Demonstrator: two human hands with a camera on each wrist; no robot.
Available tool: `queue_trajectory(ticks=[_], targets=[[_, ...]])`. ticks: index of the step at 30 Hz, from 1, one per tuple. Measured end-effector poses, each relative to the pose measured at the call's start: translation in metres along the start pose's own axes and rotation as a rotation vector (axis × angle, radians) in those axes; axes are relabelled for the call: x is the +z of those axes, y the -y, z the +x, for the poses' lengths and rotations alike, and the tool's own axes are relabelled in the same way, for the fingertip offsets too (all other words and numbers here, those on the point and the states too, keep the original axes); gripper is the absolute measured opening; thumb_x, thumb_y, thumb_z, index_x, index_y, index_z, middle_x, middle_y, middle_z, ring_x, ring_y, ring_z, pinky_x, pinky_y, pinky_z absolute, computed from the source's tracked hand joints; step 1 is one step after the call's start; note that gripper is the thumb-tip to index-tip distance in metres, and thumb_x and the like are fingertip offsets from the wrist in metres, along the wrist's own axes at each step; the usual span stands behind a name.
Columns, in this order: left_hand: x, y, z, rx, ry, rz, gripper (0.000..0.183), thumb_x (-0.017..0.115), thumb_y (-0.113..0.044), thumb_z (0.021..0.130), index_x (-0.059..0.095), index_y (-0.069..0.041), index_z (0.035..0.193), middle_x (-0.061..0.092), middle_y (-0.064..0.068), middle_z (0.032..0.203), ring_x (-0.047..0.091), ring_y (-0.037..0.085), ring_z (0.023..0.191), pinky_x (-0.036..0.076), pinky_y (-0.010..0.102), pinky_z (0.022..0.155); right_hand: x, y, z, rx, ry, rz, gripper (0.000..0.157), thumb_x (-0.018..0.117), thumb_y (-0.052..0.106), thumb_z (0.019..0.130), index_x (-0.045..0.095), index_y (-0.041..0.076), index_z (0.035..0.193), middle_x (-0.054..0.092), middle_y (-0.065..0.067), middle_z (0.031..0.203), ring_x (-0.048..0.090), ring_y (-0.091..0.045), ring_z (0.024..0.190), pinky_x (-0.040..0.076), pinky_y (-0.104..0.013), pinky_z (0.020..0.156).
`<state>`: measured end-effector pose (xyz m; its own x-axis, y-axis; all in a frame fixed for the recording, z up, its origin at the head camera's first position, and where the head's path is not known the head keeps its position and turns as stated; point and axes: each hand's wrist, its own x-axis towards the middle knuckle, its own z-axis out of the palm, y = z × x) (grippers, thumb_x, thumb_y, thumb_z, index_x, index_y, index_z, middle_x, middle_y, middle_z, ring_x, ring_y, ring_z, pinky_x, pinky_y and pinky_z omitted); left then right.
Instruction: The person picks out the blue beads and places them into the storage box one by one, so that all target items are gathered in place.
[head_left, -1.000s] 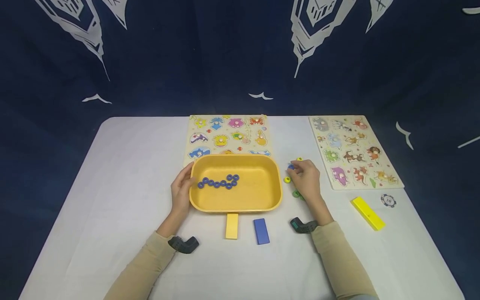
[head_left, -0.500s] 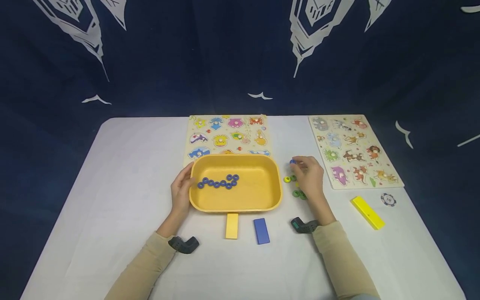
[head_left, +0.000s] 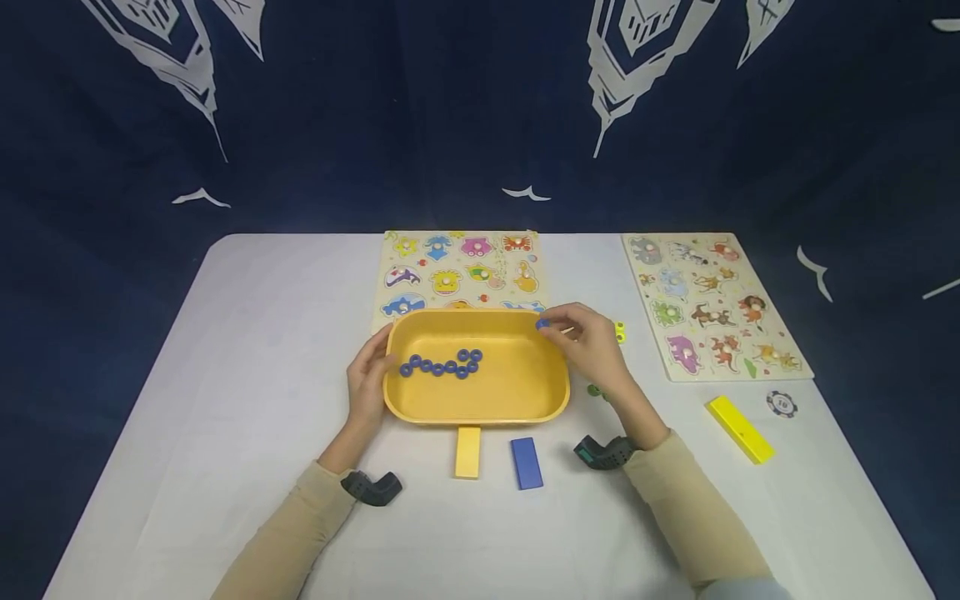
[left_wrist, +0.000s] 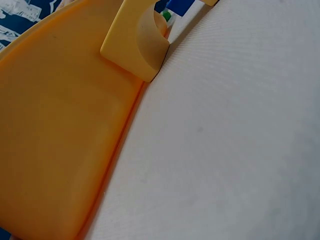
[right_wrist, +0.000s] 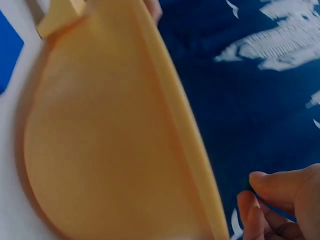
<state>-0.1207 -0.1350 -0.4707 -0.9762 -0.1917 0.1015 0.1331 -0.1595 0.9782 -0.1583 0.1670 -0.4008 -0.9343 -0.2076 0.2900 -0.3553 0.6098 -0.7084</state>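
Note:
A yellow tray (head_left: pixel 517 396) stands mid-table with several blue ring beads (head_left: pixel 438 369) lying in its left half. At its left end my left hand (head_left: pixel 367 387) grips the rim, thumb over the edge. My right hand (head_left: pixel 588 346) is over the tray's far right corner and pinches one blue ring bead (head_left: pixel 542 323) between thumb and fingertips. In the right wrist view the thumb and fingers (right_wrist: pixel 272 187) meet above the rim, with the bead itself hardly visible. Green beads (head_left: pixel 595 390) and yellow beads (head_left: pixel 619 332) lie on the table around the right hand, partly hidden by it.
Behind the tray lies an animal puzzle board (head_left: pixel 465 267), partly covered by it. Another puzzle board (head_left: pixel 712 308) is at the right. A pale yellow block (head_left: pixel 467 452) and a blue block (head_left: pixel 527 463) sit in front; a bright yellow block (head_left: pixel 740 429) and a chip (head_left: pixel 782 404) lie right.
My right hand has moved left from the loose beads to above the tray's right corner, carrying a blue ring bead. The left hand keeps its hold on the tray.

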Motion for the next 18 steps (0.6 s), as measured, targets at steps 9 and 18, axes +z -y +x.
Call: queue_trajectory(ticks=[9,18], targets=[[0.002,0.005,0.004,0.012,0.001,-0.011,0.044,0.045,0.001,0.082,0.051,-0.009,0.125,0.052,0.013,0.122,0.050,0.024,0.109,0.043,0.032,0.094,0.038,0.017,0.011,-0.025,0.269,-0.096,0.013,0.067,0.016,0.077,0.067,0.010,0.088,0.064,-0.001,0.086,0.058,-0.010,0.073,0.050,-0.023,0.066],[0.004,0.002,0.003,0.001,0.015,0.017,0.044,0.045,-0.001,0.083,0.050,-0.011,0.126,0.052,0.011,0.123,0.049,0.023,0.110,0.043,0.032,0.095,0.062,0.023,0.016,-0.002,0.397,-0.172,0.012,0.069,0.012,0.074,0.068,0.008,0.086,0.065,0.000,0.077,0.057,-0.008,0.067,0.049,-0.021,0.061]])
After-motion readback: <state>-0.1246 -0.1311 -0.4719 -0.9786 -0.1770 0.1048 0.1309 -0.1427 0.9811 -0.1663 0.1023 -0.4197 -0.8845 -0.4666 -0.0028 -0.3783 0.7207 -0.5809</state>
